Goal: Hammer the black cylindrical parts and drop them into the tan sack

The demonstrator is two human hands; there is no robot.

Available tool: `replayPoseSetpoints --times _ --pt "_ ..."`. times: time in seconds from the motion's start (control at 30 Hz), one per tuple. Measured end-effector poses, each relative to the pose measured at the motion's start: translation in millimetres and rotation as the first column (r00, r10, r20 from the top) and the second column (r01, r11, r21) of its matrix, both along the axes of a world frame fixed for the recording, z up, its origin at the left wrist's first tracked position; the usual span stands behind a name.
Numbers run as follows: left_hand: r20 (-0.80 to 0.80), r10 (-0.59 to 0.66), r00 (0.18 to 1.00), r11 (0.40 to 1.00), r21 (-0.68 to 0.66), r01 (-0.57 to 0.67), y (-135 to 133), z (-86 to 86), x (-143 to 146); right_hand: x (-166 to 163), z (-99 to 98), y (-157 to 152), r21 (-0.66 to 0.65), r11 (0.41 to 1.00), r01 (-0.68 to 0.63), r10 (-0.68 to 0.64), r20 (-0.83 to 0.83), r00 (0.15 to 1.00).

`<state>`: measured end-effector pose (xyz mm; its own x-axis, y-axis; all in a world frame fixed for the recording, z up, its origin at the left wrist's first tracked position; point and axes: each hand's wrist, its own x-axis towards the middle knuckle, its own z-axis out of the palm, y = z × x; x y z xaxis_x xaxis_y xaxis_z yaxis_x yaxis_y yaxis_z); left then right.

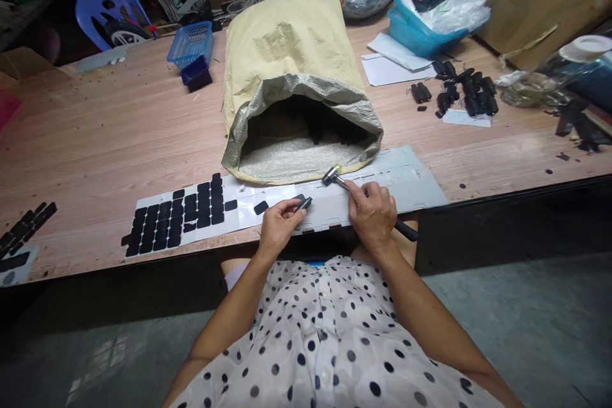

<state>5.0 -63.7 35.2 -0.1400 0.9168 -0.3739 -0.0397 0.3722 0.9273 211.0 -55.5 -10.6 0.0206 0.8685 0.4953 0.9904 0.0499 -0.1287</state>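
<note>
My right hand (373, 213) is wrapped round the shaft of a small hammer (406, 230). Its metal head, with a yellowish face, is raised just above the grey board (406, 178). Between the thumb and fingers of my left hand (278, 227) is a small black plastic piece (304, 204), held over the board's front part. A loose black rounded tile (261, 207) lies left of that hand. Farther left, rows of similar black tiles (162, 224) rest on a white sheet. Behind both hands, a yellow woven sack (291, 32) lies with its mouth towards me and dark pieces inside.
Black parts (471, 92) are heaped at the right, near a clear jar (540, 80). At the back stand a teal basin (411, 32) with plastic bags, a blue basket (191, 44) and a dark blue tray (196, 74). The table's front edge runs close to my lap.
</note>
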Motion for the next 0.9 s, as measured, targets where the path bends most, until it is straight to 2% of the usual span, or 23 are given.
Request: replayPoseSetpoints --times 0.13,0.47,0.7,0.9 --pt "-0.016 -0.048 0.999 0.999 0.015 0.048 0.3 -2.0 -1.6 -0.1 -0.8 -0.2 -0.011 1.000 -0.002 0.002 -0.017 1.000" --pt "-0.080 -0.067 0.994 0.997 0.021 0.069 0.5 -5.2 -2.7 -0.2 -2.2 0.7 -0.048 0.999 -0.007 0.003 -0.064 0.998" --pt "-0.201 -0.043 0.979 0.994 0.095 0.063 -0.5 -13.0 -2.6 0.0 -1.2 0.9 -0.069 0.997 -0.019 0.013 -0.085 0.996" --pt "-0.307 -0.082 0.948 0.976 0.170 0.140 -3.0 -14.9 -2.2 -0.9 -1.0 0.0 -0.063 0.998 -0.013 0.008 -0.082 0.997"
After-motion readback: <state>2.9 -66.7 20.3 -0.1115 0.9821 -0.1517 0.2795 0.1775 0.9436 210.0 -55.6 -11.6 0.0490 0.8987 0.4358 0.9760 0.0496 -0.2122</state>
